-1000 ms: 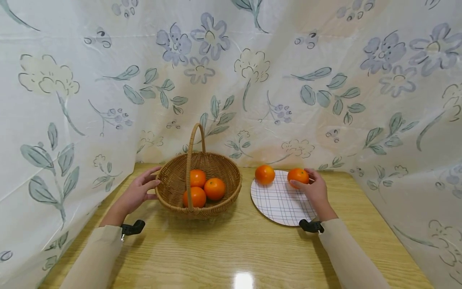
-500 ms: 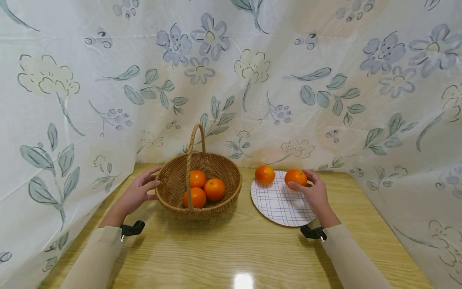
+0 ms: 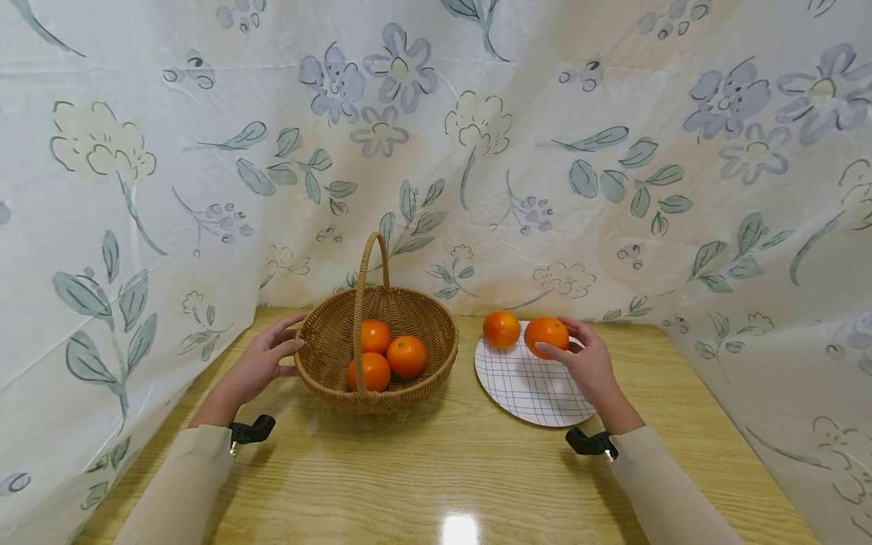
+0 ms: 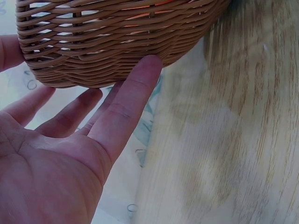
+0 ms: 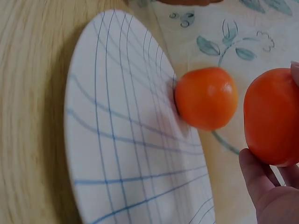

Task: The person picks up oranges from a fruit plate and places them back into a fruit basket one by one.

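I have the right hand (image 3: 589, 359) pinching a round, glossy orange fruit (image 3: 547, 337) between thumb and fingers. Beneath that hand I see a round white plate with blue grid lines (image 3: 534, 393); just left of the grip, a second orange fruit (image 3: 501, 330) sits at its far edge. Well to the left, the left hand (image 3: 257, 367) rests extended fingers against a brown wicker basket (image 3: 325, 341), three round orange fruits (image 3: 406, 356) inside, right of those fingers. Beyond both hands hangs a white floral sheet (image 3: 490, 174).
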Available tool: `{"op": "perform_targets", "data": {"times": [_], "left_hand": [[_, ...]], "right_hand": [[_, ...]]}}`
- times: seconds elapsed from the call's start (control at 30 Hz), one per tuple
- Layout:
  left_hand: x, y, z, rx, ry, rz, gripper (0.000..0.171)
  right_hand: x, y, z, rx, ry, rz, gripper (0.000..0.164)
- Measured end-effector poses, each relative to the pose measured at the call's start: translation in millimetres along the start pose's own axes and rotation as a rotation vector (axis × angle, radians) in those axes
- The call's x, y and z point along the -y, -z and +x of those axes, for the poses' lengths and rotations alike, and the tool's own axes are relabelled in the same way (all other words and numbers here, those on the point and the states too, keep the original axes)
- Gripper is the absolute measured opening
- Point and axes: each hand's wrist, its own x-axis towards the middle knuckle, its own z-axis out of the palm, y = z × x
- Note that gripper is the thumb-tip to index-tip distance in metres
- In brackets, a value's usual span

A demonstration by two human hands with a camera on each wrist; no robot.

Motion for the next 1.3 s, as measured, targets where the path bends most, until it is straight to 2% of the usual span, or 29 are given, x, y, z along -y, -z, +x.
{"op": "perform_targets", "data": {"times": [0.4, 0.87, 1.3], "left_hand": [[-0.2, -1.6, 1.0, -0.001, 0.002, -0.009, 0.064], [0.0, -2.5, 0.7, -0.014, 0.015, -0.001, 0.064], [-1.6, -3.5, 0.6, -0.017, 0.023, -0.006, 0.064]], "right_hand": [[39.6, -17.5, -11.7, 0.136, 0.115, 0.053, 0.075], [68.6, -34.0, -15.6, 0.187, 0.114, 0.101, 0.073], [91.7, -60.7, -11.3, 0.248, 0.086, 0.169, 0.075]]}}
